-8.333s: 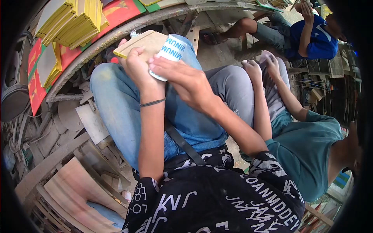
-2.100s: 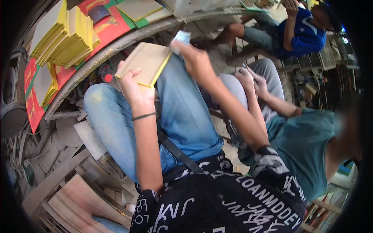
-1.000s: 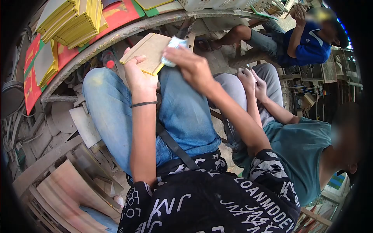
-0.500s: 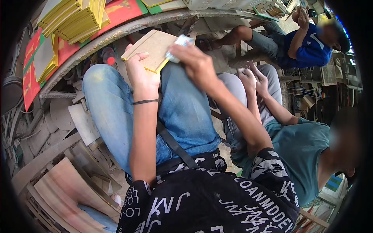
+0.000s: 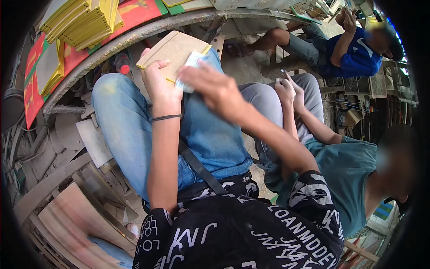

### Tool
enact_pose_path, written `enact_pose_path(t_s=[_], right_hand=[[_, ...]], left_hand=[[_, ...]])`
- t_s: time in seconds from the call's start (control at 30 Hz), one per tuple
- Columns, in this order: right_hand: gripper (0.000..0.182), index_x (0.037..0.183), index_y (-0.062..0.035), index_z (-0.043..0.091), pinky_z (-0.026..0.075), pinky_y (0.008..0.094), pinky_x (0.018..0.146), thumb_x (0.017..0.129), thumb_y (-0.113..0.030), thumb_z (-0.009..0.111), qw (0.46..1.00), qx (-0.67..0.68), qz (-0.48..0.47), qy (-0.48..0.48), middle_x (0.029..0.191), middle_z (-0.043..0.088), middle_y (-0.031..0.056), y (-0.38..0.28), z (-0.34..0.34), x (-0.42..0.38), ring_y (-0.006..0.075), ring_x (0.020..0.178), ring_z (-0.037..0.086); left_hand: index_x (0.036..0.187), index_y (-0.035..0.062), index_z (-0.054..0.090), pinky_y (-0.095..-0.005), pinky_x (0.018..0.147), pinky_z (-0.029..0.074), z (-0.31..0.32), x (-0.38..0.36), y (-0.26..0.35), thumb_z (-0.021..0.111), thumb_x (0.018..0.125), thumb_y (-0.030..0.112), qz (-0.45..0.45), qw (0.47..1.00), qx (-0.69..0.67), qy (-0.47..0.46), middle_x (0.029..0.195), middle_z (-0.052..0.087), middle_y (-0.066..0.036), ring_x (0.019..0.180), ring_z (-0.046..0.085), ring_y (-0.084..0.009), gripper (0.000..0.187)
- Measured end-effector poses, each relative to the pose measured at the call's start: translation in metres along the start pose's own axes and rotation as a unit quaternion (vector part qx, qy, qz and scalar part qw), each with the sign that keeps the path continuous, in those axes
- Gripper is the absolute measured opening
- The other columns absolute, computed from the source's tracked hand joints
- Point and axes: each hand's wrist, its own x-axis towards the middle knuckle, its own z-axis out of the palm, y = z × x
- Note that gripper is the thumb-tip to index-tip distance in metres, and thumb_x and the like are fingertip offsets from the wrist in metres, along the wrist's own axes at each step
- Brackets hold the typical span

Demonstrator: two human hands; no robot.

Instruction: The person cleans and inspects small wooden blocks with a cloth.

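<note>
Seated worker, view down over the lap; blue jeans (image 5: pixel 134 130) fill the middle of the frame. Left hand (image 5: pixel 160 88) closed around the near end of a thin wooden board (image 5: pixel 172 50), thumb up along its left edge, fingers wrapped underneath; a dark band sits on that wrist. The board is tan on its face with a yellow edge, held tilted above the right knee, its far end pointing toward the curved bench rim (image 5: pixel 134 38). Right hand (image 5: pixel 215 87) gripped on a folded white-and-blue sheet (image 5: pixel 190 67), apparently abrasive paper, which is pressed against the board's right edge near the closer corner; the hand is motion-blurred, so the exact finger hold cannot be told. Both hands meet over the board, just beside each other. On the bench above, a stack of yellow-edged boards (image 5: pixel 80 20) lies on a red-and-green surface, well apart from the held piece; a second, smaller stack (image 5: pixel 47 74) lies further left. To the right, a second person in a teal shirt (image 5: pixel 354 179) sits close alongside, both of that person's hands (image 5: pixel 289 87) raised together over a grey-trousered knee, holding something too small to make out. Further back, a third person in a blue shirt (image 5: pixel 354 56) sits with hands raised near the head. Scrap wood pieces (image 5: pixel 76 215) lie on the floor at lower left.
</note>
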Motion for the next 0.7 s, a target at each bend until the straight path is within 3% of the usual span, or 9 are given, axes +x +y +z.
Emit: enact_pose_path(t_s=[0.1, 0.23, 0.27, 0.3, 0.43, 0.53, 0.6, 0.63, 0.7], right_hand=[[0.05, 0.116, -0.0043, 0.062, 0.041, 0.0465, 0.104, 0.069, 0.011, 0.052, 1.0, -0.013, -0.002, -0.002, 0.118, 0.063, 0.0132, 0.014, -0.002, -0.004, 0.0288, 0.108, 0.061], [0.049, 0.114, -0.0034, 0.063, 0.037, 0.0453, 0.107, 0.07, 0.015, 0.05, 0.991, -0.094, 0.084, 0.036, 0.118, 0.063, 0.0137, 0.08, -0.011, -0.005, 0.0285, 0.114, 0.058], [0.047, 0.113, -0.0027, 0.063, 0.041, 0.0445, 0.104, 0.07, 0.011, 0.051, 0.99, -0.122, 0.048, 0.046, 0.115, 0.063, 0.0167, 0.085, -0.005, -0.007, 0.0321, 0.109, 0.06], [0.048, 0.115, -0.0029, 0.062, 0.041, 0.0443, 0.105, 0.07, 0.011, 0.051, 0.991, -0.089, 0.098, 0.036, 0.119, 0.061, 0.0161, 0.059, -0.005, -0.008, 0.0323, 0.11, 0.06], [0.051, 0.118, -0.0041, 0.061, 0.04, 0.0474, 0.104, 0.071, 0.011, 0.051, 0.999, 0.021, -0.023, -0.018, 0.125, 0.058, 0.014, -0.004, -0.003, -0.002, 0.0301, 0.112, 0.059], [0.046, 0.114, -0.0037, 0.063, 0.039, 0.0474, 0.105, 0.07, 0.009, 0.055, 0.994, -0.093, 0.041, 0.041, 0.114, 0.065, 0.0131, 0.063, -0.005, -0.011, 0.0296, 0.11, 0.06], [0.045, 0.112, -0.0043, 0.063, 0.039, 0.0489, 0.104, 0.07, 0.009, 0.052, 0.974, -0.214, 0.074, 0.003, 0.115, 0.064, 0.0121, 0.12, -0.019, -0.015, 0.03, 0.108, 0.06], [0.043, 0.113, -0.0055, 0.062, 0.038, 0.0508, 0.104, 0.073, 0.005, 0.053, 0.968, -0.219, 0.122, -0.018, 0.114, 0.064, 0.012, 0.139, -0.023, -0.026, 0.0303, 0.107, 0.06], [0.039, 0.114, -0.0076, 0.062, 0.037, 0.0529, 0.104, 0.077, 0.002, 0.054, 0.978, -0.123, 0.165, 0.04, 0.111, 0.065, 0.012, 0.129, -0.032, -0.027, 0.0313, 0.103, 0.062]], left_hand=[[0.125, 0.0132, 0.045, -0.0513, 0.1, 0.041, 0.005, -0.007, 0.001, 0.045, 0.066, -0.009, -0.029, 0.999, -0.028, 0.021, 0.125, 0.05, -0.017, 0.118, 0.049, -0.0369, 0.063], [0.124, 0.0129, 0.045, -0.052, 0.098, 0.043, 0.004, -0.003, -0.002, 0.045, 0.067, -0.009, -0.005, 0.999, -0.022, 0.028, 0.124, 0.05, -0.017, 0.118, 0.049, -0.037, 0.062], [0.124, 0.0129, 0.045, -0.052, 0.098, 0.043, 0.006, -0.005, -0.001, 0.045, 0.067, -0.009, -0.003, 0.999, -0.026, 0.027, 0.124, 0.05, -0.017, 0.118, 0.049, -0.037, 0.062], [0.125, 0.0126, 0.045, -0.0518, 0.098, 0.043, 0.007, -0.006, 0.002, 0.045, 0.067, -0.01, -0.011, 0.999, -0.03, 0.026, 0.124, 0.05, -0.017, 0.118, 0.049, -0.0369, 0.062], [0.13, 0.0104, 0.041, -0.0492, 0.097, 0.044, 0.0, -0.001, 0.002, 0.046, 0.066, -0.009, -0.015, 1.0, 0.005, 0.01, 0.121, 0.051, -0.017, 0.116, 0.051, -0.0363, 0.068], [0.129, 0.0107, 0.042, -0.0498, 0.099, 0.043, 0.001, -0.006, 0.0, 0.045, 0.067, -0.009, -0.018, 1.0, 0.002, 0.019, 0.125, 0.05, -0.016, 0.118, 0.049, -0.0358, 0.065], [0.128, 0.0106, 0.044, -0.0503, 0.1, 0.042, 0.006, -0.006, 0.003, 0.044, 0.068, -0.009, -0.008, 1.0, -0.004, 0.022, 0.127, 0.05, -0.017, 0.12, 0.048, -0.0357, 0.063], [0.128, 0.0097, 0.045, -0.0495, 0.1, 0.042, 0.005, -0.005, 0.005, 0.044, 0.068, -0.009, -0.025, 0.999, -0.005, 0.02, 0.127, 0.05, -0.017, 0.12, 0.048, -0.0355, 0.063], [0.128, 0.0088, 0.046, -0.0486, 0.101, 0.042, 0.001, 0.005, 0.009, 0.044, 0.069, -0.009, -0.033, 0.999, -0.012, 0.016, 0.128, 0.05, -0.017, 0.12, 0.048, -0.0354, 0.062]])
